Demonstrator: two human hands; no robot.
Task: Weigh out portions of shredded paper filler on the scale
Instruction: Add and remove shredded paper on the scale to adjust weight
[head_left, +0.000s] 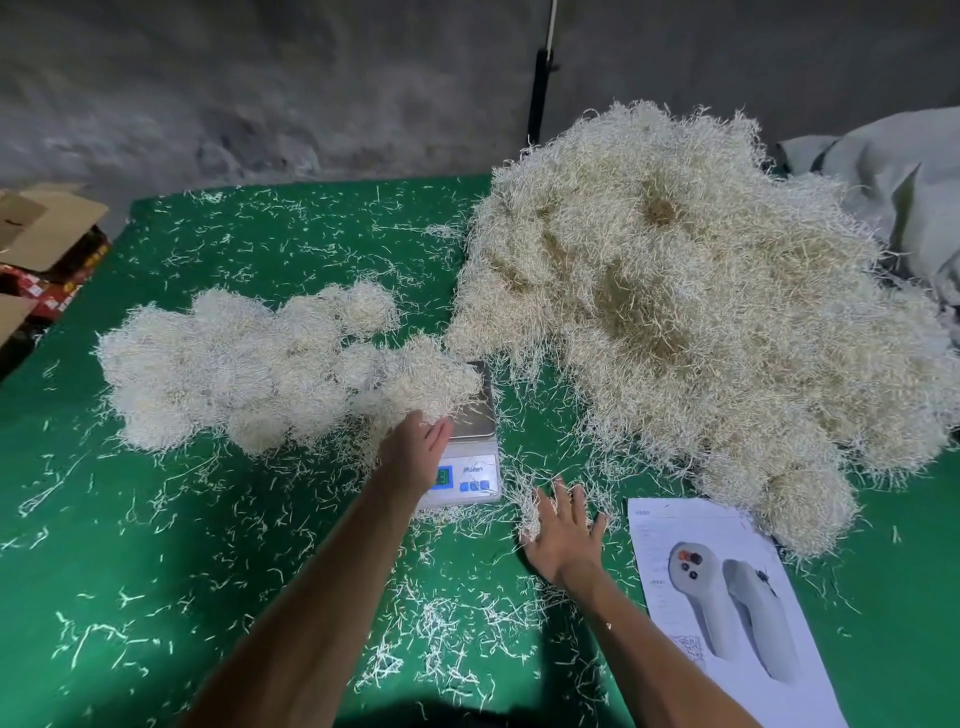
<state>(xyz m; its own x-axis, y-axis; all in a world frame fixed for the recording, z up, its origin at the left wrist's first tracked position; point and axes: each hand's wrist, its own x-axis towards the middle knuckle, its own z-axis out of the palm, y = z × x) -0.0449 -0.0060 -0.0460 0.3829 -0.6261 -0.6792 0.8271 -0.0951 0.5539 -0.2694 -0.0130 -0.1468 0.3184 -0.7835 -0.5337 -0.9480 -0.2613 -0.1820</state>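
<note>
Green table (218, 545), left fingers (415, 441) buried gripping filler (415, 384), scale display (444, 475) half-hidden, right fingers (563, 512) spread

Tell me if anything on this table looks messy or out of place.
Loose shreds of paper filler lie scattered all over the green table cover, and some lie on the printed sheet near its lower edge.

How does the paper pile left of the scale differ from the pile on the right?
The left pile is smaller, lower and made of separate rounded clumps; the right pile is one far bigger, taller heap. The left pile looks whiter, the right pile more yellowish with darker hollows. The left hand holds a clump beside the left pile; the right pile is untouched. Both are shredded paper on the green table.
</note>
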